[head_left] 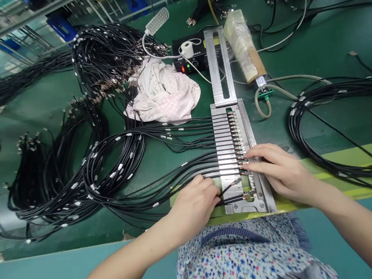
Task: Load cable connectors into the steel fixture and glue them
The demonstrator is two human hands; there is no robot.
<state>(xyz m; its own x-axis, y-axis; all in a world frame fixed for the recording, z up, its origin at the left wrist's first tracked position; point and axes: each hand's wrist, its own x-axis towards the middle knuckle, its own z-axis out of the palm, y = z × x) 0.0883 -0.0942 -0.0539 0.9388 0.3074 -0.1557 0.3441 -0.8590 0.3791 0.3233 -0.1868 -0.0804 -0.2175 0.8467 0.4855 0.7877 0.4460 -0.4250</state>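
A slotted metal fixture (225, 152) lies near the table's front edge, with several black cables (188, 157) laid side by side across it. Their metal-tipped ends (235, 135) line up along its right side. My left hand (197, 201) is closed on one black cable at the fixture's left edge; that cable's end (234, 182) sticks out tilted above the lower slots. On the right side, my right hand (281, 168) has its fingers stretched out, the fingertips touching the cable ends in the lower half of the row. Nothing shows in its grasp.
Coiled black cables (109, 176) spread to the left, and another coil (304, 111) lies at right. Behind the fixture are a crumpled cloth (166, 92), a black control box (193, 59), a small lamp (158, 21) and a plastic-wrapped cylinder (242, 42) with a hose.
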